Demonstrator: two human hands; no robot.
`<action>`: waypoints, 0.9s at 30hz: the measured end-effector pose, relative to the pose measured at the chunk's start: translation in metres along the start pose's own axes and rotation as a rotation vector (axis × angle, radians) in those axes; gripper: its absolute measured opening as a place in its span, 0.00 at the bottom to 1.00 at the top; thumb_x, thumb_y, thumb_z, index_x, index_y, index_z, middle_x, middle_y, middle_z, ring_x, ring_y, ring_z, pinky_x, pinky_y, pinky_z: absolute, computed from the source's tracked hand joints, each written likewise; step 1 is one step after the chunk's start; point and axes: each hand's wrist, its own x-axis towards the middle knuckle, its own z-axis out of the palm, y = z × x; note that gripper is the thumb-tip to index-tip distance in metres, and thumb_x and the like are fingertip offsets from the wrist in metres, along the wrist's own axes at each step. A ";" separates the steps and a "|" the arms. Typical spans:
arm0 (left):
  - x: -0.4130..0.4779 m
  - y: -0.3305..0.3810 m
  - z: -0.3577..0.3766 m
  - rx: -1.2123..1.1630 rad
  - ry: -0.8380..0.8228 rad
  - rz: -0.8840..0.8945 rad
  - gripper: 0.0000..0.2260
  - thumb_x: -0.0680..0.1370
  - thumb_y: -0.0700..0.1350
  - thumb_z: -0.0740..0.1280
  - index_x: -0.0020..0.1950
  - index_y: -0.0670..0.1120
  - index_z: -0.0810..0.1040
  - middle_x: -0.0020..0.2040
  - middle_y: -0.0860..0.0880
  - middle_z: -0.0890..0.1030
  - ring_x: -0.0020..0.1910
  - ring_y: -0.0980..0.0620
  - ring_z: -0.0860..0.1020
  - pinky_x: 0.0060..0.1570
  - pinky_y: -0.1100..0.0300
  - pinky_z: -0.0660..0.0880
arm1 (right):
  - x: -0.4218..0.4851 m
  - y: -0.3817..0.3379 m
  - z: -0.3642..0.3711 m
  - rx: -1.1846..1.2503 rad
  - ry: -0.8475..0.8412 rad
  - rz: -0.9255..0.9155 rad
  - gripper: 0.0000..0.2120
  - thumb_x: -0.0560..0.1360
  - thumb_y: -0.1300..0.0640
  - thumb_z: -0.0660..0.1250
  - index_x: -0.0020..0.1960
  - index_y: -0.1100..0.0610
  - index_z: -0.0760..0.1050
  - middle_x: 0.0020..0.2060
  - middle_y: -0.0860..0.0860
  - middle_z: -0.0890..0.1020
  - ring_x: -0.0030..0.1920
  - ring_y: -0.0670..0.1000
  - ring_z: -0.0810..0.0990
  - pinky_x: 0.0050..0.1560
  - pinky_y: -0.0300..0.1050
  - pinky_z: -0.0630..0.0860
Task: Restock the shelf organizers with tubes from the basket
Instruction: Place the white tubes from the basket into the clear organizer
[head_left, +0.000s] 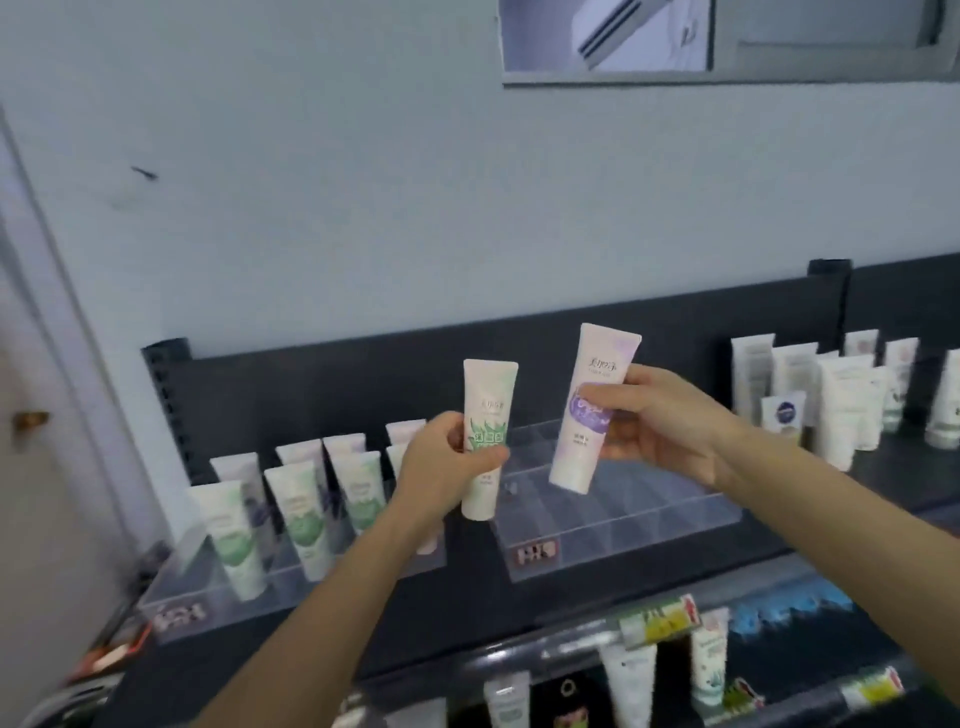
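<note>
My left hand (447, 467) grips a white tube with a green leaf print (488, 400), held upright above the shelf. A white tube with a purple label (597, 374) leans slightly right in my right hand (654, 415). Both tubes hang over the gap between two clear acrylic organizers. The left organizer (218, 597) holds several upright green and purple tubes (301, 514). The organizer in the middle (649, 525) shows bare compartments beneath my right hand. A dark basket (530, 654) with several tubes sits at the bottom edge.
Black shelf (311, 654) with a dark back panel (363, 374) against a pale wall. Several white tubes (841, 405) stand at the right end. A door with a brass knob (31, 421) is at far left.
</note>
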 end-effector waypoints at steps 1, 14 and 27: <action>0.000 -0.002 -0.017 0.006 0.032 0.001 0.12 0.71 0.42 0.74 0.53 0.46 0.77 0.50 0.53 0.82 0.48 0.56 0.81 0.46 0.58 0.78 | 0.008 -0.001 0.015 0.022 -0.022 -0.006 0.05 0.76 0.60 0.66 0.52 0.58 0.78 0.43 0.54 0.85 0.42 0.53 0.85 0.42 0.49 0.81; -0.010 -0.034 -0.198 0.084 0.335 -0.014 0.12 0.72 0.42 0.74 0.52 0.51 0.77 0.49 0.55 0.82 0.47 0.58 0.80 0.42 0.64 0.75 | 0.092 -0.018 0.196 0.109 -0.210 -0.035 0.05 0.76 0.60 0.65 0.51 0.59 0.76 0.43 0.56 0.84 0.41 0.55 0.86 0.43 0.52 0.82; -0.024 -0.122 -0.297 0.172 0.355 -0.248 0.19 0.67 0.37 0.76 0.55 0.45 0.77 0.50 0.50 0.82 0.49 0.52 0.81 0.45 0.58 0.77 | 0.149 -0.012 0.315 0.141 -0.251 -0.032 0.13 0.72 0.69 0.67 0.55 0.60 0.73 0.49 0.59 0.82 0.48 0.58 0.84 0.45 0.56 0.82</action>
